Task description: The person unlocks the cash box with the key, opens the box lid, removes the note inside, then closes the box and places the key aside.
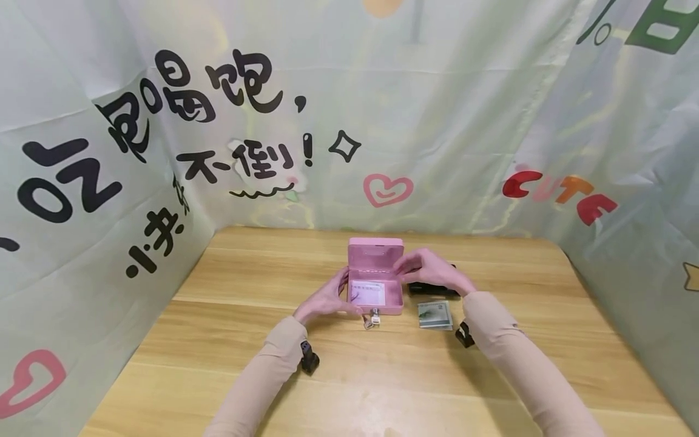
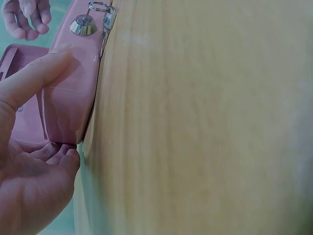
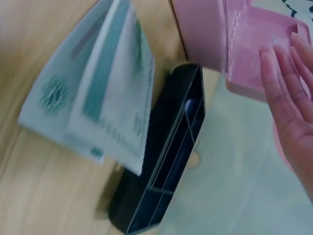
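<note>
A small pink metal cash box (image 1: 390, 311) stands on the table with its lid (image 1: 375, 255) raised. Inside lies a flat, pale printed paper (image 1: 368, 292). My left hand (image 1: 326, 298) grips the box's front left corner, thumb on the front face and fingers bent around the side. A silver lock (image 2: 83, 25) with keys on a ring sits in the front face. Beside the lid's right edge, my right hand (image 1: 428, 267) has its fingers loosely extended and holds nothing; whether it touches the lid I cannot tell.
Right of the box is a black compartmented tray (image 3: 146, 191), partly behind the right forearm in the head view. Folded greenish banknotes (image 1: 435, 315) lie in front of it. Printed cloth (image 1: 437, 152) hangs behind the wooden table (image 1: 382, 382) and along both sides.
</note>
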{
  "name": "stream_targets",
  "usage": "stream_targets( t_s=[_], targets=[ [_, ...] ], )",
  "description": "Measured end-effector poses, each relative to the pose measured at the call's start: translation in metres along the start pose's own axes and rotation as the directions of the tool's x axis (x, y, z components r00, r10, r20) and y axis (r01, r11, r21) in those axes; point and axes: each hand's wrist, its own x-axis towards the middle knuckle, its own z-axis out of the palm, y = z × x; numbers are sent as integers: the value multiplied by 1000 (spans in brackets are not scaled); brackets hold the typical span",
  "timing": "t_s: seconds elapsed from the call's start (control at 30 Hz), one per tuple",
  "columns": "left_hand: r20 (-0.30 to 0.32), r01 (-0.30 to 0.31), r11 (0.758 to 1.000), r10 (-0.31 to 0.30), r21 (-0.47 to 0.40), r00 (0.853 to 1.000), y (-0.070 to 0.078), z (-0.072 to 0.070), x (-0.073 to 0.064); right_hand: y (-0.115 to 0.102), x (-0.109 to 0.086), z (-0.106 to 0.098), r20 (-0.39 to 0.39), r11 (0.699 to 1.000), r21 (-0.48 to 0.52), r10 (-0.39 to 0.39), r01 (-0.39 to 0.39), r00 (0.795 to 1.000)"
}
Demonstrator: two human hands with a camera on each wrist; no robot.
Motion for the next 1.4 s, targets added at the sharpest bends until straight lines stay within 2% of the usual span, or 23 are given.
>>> stream_targets(
  t_s=[0.23, 0.4, 0.6, 0.77, 0.97, 1.07, 1.4],
  targets=[
    [5, -9, 1000, 9, 1, 1000, 2, -1, -1, -5, 21, 10, 91, 999, 32, -19, 16, 996],
    [10, -39, 999, 39, -4, 999, 1, -1, 0, -10, 33, 17, 126, 999, 52, -2, -4, 992],
    [5, -39, 999, 39, -13, 999, 1, -1, -1, -7, 44, 27, 166, 998, 57, 10, -20, 986],
    [4, -37, 999, 37, -15, 999, 1, -1, -2, -2, 51, 34, 175, 998, 64, -8, -3, 985],
    [-9, 4, 1000, -4, -3, 1000, 2, -1, -3, 1, 56, 40, 170, 999, 36, -24, 19, 985],
    [-18, 23, 1000, -22, 14, 1000, 3, -1, -3, 0, 58, 43, 164, 999, 35, -15, 10, 986],
    [-8, 16, 1000, -16, 18, 1000, 2, -1, -2, 2, 63, 48, 165, 1000, 0, 23, -23, 986]
  ],
)
